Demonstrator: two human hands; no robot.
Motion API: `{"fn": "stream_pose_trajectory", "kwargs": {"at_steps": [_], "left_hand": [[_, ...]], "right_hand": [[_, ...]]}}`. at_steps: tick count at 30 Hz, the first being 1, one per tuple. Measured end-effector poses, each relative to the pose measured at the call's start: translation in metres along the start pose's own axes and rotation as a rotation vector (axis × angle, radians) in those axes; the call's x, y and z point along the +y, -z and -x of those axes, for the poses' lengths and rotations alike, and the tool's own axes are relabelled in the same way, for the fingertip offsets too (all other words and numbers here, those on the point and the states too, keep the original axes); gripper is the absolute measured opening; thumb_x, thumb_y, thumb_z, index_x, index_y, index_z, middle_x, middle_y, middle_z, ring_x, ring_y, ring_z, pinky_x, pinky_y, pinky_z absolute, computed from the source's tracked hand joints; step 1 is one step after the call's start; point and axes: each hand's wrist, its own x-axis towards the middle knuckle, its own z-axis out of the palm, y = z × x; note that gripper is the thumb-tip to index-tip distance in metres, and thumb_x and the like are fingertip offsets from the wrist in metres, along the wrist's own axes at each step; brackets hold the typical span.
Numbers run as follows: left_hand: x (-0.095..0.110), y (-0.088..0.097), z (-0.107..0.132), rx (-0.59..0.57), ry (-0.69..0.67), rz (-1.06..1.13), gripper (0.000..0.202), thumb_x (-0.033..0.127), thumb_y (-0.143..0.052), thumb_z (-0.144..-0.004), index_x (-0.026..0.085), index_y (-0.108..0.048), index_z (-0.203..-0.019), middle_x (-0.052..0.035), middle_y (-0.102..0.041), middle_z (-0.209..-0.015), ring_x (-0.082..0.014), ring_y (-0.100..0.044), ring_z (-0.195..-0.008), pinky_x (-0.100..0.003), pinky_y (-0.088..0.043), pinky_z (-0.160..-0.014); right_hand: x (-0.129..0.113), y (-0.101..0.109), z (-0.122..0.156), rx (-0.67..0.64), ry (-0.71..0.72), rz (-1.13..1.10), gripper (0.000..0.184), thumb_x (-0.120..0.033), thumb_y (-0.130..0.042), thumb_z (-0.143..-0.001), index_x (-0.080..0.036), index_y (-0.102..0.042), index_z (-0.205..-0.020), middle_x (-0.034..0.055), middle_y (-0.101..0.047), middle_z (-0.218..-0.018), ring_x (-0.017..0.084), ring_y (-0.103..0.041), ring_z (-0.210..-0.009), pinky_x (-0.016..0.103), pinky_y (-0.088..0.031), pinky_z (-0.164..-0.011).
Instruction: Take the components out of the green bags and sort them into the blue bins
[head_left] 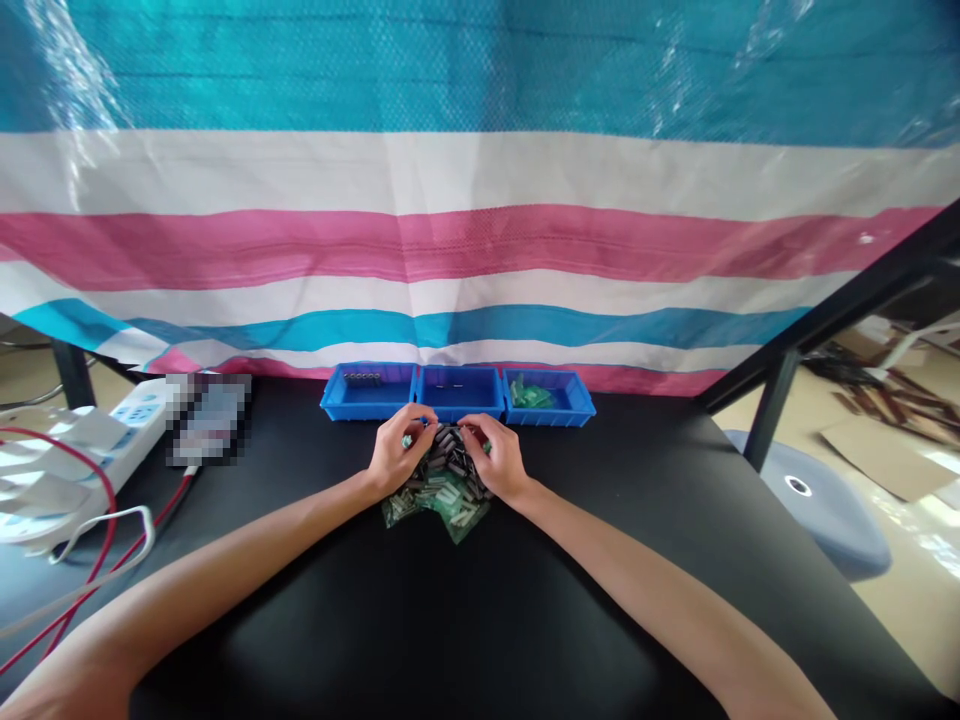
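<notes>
Both hands meet a heap of small dark and silvery rod-like pieces (450, 450) on the black table. My left hand (397, 455) is at the heap's left side, thumb and fingers curled together in a pinch. Opposite it, my right hand (499, 460) is curled the same way on the right side. Bits of pale green show inside the curl of each hand, too small to name. Green translucent plastic bags (459, 515) with more small pieces lie at the near edge of the heap. What the fingertips hold, if anything, cannot be made out.
Behind the heap stand three blue bins: a left bin (367, 411) with a row of small pieces, a middle bin (459, 411) with a few, a right bin (566, 415) with green plastic. A power strip (139, 410) and red cable (112, 480) are left. Striped sheeting (480, 240) hangs behind.
</notes>
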Motion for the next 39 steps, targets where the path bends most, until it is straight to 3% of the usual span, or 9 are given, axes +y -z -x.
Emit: {"fn": "stream_pose_trajectory", "kwargs": {"at_steps": [5, 9, 39], "left_hand": [[-0.0005, -0.0005, 0.0009, -0.004, 0.011, 0.007, 0.010, 0.024, -0.057, -0.088, 0.016, -0.059, -0.095, -0.0039, -0.061, -0.089, -0.0059, -0.051, -0.056, -0.018, -0.045, -0.055], [-0.0003, -0.0006, 0.0009, 0.002, 0.012, 0.001, 0.009, 0.023, -0.058, -0.088, 0.016, -0.059, -0.094, -0.0038, -0.062, -0.087, -0.0079, -0.055, -0.061, -0.019, -0.047, -0.059], [-0.0019, -0.0012, 0.0015, -0.020, 0.004, -0.021, 0.013, 0.026, -0.058, -0.088, 0.016, -0.058, -0.096, -0.0032, -0.062, -0.081, -0.0094, -0.056, -0.062, -0.021, -0.049, -0.061]], "right_hand": [[0.0004, -0.0002, -0.0007, -0.017, 0.029, 0.005, 0.018, -0.027, -0.047, -0.096, -0.019, -0.064, -0.099, 0.0051, -0.069, -0.090, 0.016, -0.063, -0.074, 0.026, -0.050, -0.068], [0.0019, -0.0013, -0.0006, -0.005, 0.037, 0.005, 0.018, -0.026, -0.049, -0.096, -0.019, -0.064, -0.099, 0.0051, -0.070, -0.091, 0.017, -0.065, -0.077, 0.026, -0.052, -0.071], [0.0027, -0.0030, 0.0001, -0.009, 0.087, -0.015, 0.021, -0.027, -0.048, -0.096, -0.020, -0.068, -0.100, 0.0048, -0.066, -0.079, 0.016, -0.062, -0.068, 0.027, -0.051, -0.066]]}}
